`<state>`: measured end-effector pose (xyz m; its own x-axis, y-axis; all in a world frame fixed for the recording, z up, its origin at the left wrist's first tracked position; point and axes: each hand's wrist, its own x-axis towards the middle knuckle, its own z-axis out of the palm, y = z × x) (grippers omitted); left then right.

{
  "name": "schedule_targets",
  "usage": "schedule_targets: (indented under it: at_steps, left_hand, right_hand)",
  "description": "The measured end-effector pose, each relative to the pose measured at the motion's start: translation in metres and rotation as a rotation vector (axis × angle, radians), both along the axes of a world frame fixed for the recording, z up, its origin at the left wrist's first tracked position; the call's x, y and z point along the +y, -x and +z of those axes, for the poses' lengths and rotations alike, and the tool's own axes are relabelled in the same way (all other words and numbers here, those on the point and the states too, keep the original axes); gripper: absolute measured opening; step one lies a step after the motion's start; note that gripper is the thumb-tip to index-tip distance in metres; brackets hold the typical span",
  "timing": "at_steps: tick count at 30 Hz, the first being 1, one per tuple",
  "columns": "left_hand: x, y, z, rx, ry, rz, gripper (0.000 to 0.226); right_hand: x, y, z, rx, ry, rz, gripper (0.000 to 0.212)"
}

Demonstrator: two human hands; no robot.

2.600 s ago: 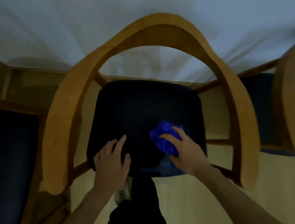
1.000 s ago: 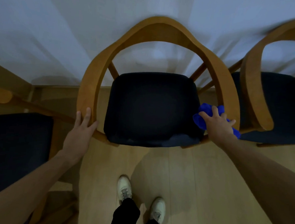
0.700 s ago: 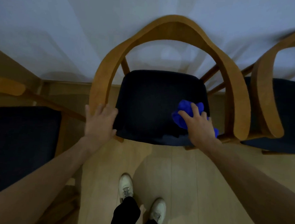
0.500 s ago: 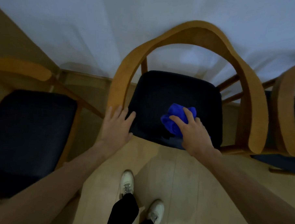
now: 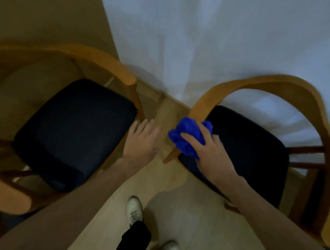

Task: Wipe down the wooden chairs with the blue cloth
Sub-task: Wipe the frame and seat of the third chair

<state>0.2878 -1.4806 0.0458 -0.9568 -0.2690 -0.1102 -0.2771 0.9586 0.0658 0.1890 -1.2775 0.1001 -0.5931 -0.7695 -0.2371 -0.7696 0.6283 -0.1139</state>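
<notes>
Seen from above, the right hand [image 5: 210, 151] grips a bunched blue cloth [image 5: 188, 137], its fingers curled over it, pressing it against the front end of the curved wooden armrest [image 5: 205, 102] of the chair [image 5: 254, 147] beneath that hand. The left hand [image 5: 142, 141] is open, its fingers straight and spread; whether it touches anything cannot be told. It lies just left of the cloth, between the two chairs. A second wooden chair with a dark seat [image 5: 73, 128] sits left of the left hand. White shoes [image 5: 135, 210] stand on the pale wood floor [image 5: 184, 220] below both hands.
</notes>
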Motion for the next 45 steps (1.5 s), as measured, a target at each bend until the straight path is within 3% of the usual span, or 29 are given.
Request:
schedule_targets:
  at_steps: [3, 7, 16, 18, 20, 23, 28, 34, 40, 45]
  left_hand:
    - [-0.043, -0.011, 0.004, 0.050, -0.051, 0.117, 0.077]
    - [-0.101, -0.025, 0.008, 0.096, -0.123, 0.207, 0.085]
    - [-0.177, -0.066, 0.021, 0.189, -0.285, 0.406, 0.107]
    - [-0.187, -0.072, 0.019, 0.203, -0.304, 0.462, 0.110]
    - [-0.198, -0.076, 0.016, 0.227, -0.342, 0.513, 0.113]
    - [-0.212, -0.078, 0.014, 0.234, -0.405, 0.534, 0.117]
    - [-0.225, -0.072, 0.006, 0.205, -0.375, 0.559, 0.118]
    - [-0.239, -0.057, 0.003, 0.286, -0.436, 0.554, 0.094]
    - [-0.252, -0.007, 0.001, 0.391, -0.829, 0.682, 0.046]
    - [-0.278, 0.030, 0.003, 0.385, -0.922, 0.674, 0.026]
  right_hand:
    - [-0.058, 0.007, 0.004, -0.056, 0.057, 0.035, 0.084]
    - [-0.133, 0.014, 0.012, -0.104, 0.211, 0.075, 0.064]
    - [-0.271, 0.010, 0.029, -0.136, 0.241, 0.242, 0.058]
    - [-0.291, 0.011, 0.030, -0.249, 0.209, 0.227, 0.051]
    - [-0.307, 0.017, 0.032, -0.483, 0.198, 0.179, 0.042]
    - [-0.323, 0.026, 0.035, -0.784, 0.100, 0.135, 0.048]
    - [-0.356, 0.037, 0.035, -0.634, 0.161, 0.313, 0.049]
    - [-0.404, 0.049, 0.038, -0.738, 0.272, 0.403, 0.042]
    - [-0.428, 0.106, 0.038, -0.935, 0.427, 0.141, 0.050]
    - [-0.433, 0.187, 0.023, -0.647, 0.390, 0.014, 0.063]
